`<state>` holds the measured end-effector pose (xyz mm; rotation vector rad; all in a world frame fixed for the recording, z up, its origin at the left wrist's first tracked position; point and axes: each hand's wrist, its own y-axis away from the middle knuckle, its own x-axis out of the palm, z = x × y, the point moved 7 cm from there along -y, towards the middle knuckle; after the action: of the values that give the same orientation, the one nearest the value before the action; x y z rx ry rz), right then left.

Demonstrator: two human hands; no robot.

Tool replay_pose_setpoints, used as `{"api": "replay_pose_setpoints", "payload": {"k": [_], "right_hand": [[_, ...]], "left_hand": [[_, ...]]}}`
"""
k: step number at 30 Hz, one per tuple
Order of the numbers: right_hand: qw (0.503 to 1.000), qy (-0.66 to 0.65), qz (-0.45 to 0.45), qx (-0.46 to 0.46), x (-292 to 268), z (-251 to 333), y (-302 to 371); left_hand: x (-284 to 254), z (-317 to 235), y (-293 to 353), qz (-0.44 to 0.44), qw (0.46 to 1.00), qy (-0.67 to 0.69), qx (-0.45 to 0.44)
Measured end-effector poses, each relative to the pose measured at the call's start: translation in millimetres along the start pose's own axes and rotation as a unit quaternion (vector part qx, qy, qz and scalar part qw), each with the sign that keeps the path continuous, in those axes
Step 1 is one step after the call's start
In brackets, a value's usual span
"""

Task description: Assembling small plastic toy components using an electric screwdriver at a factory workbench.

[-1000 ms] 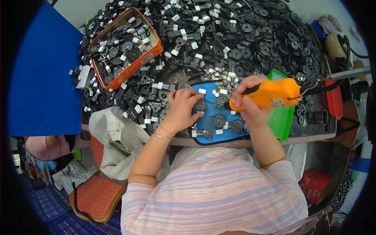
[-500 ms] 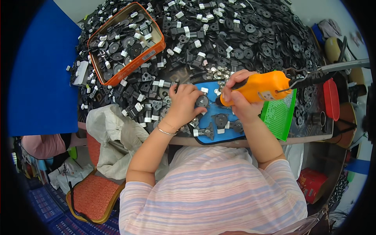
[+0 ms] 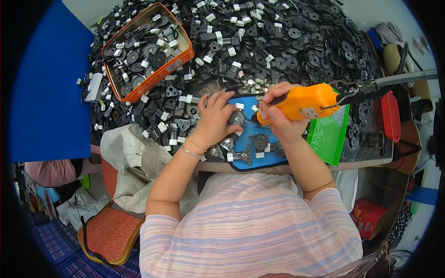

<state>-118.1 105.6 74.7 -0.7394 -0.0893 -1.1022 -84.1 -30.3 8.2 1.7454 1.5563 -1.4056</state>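
On the blue mat (image 3: 266, 160), a black part with a round disc (image 3: 236, 118) and a white tab lies under my left hand (image 3: 214, 116). My thumb and forefinger pinch its left side, while the other fingers are spread over nearby parts. My right hand (image 3: 285, 118) is wrapped round an orange electric screwdriver (image 3: 310, 103), tilted with its dark nose pointing left at the disc. Whether the bit touches the part is too small to tell. Similar black disc parts (image 3: 259, 142) lie lower on the mat. Small silver metal pieces (image 3: 256, 86) are heaped at its top edge.
A large pile of black discs and parts (image 3: 296, 46) covers the far table. An orange-rimmed box (image 3: 153, 76) of parts stands far left. Right of the mat is a green tray (image 3: 327, 139) with small pieces; beyond it, a red tray (image 3: 391, 116). A coiled cable (image 3: 403, 78) holds the screwdriver.
The screwdriver's nose has moved slightly left, closer to the disc part. My left hand has shifted a little away from me, its fingers now more stretched out.
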Motion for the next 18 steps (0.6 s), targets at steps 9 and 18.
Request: {"api": "replay_pose_setpoints", "payload": {"k": [9, 18], "right_hand": [[1.0, 0.01, -0.005, -0.019, -2, 4, 1], [0.999, 0.043, 0.003, 0.006, -2, 6, 2]], "left_hand": [[8, 1, -1, -0.006, 1.0, 0.013, -0.007], [7, 8, 2, 0.029, 0.999, 0.026, -0.021]]}}
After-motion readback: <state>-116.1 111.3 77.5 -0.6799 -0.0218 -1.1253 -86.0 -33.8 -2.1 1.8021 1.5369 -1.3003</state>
